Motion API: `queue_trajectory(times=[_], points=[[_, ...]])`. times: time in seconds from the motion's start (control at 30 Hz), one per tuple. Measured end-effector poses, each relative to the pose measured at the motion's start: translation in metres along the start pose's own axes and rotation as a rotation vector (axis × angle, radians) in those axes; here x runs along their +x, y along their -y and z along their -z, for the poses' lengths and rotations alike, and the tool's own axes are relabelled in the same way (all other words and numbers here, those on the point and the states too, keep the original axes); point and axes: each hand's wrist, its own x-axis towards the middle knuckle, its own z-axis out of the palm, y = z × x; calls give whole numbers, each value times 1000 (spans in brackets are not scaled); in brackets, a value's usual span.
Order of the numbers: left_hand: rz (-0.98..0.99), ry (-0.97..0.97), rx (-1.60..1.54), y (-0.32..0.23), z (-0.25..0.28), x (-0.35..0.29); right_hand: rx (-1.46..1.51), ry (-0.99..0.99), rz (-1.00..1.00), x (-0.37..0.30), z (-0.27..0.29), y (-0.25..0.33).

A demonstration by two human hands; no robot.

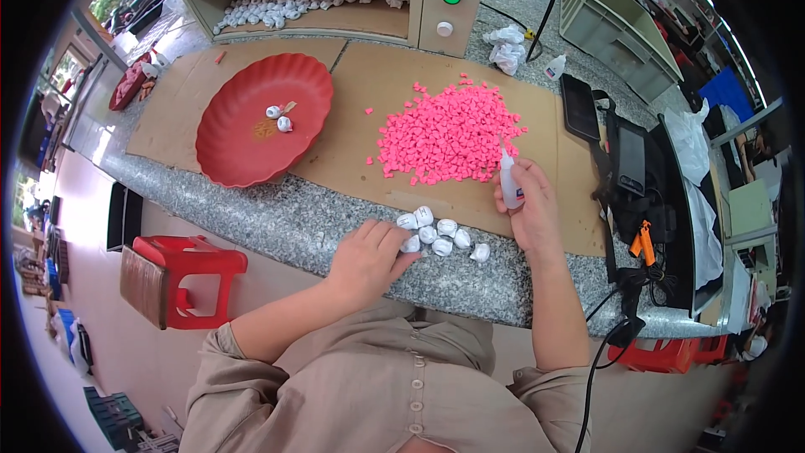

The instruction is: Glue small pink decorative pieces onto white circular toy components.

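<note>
My right hand (532,205) grips a small translucent glue bottle (510,183) upright, its thin nozzle pointing up at the right edge of a heap of small bright pink pieces (444,136). Several small white rounded pieces (441,246) with faint dark marks lie grouped on the granite worktop before me. At the left end of that group is my left hand (365,258), its thumb and fingers bent around one white piece (410,243). Part of that piece is hidden by the fingers.
A red scalloped dish (251,151) holding two white pieces stands on the cardboard (352,172). Behind is an open-fronted cabinet (419,38) full of rounded pieces. A black phone (579,107), cables and a grey crate (616,46) lie right. A red stool (197,273) stands left.
</note>
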Motion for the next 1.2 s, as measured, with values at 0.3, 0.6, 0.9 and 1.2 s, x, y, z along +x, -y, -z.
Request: queue_trajectory(times=[0.3,0.6,0.9,1.2], points=[[674,37,-1458,18,21,69,207,17,35,-9,-3,27],[652,133,-1808,34,-24,92,-5,17,306,-7,-26,31],[668,231,-1900,41,-28,85,-402,11,522,-21,-32,8],[667,249,-1884,42,-29,86,-555,8,594,-18,-30,5]])
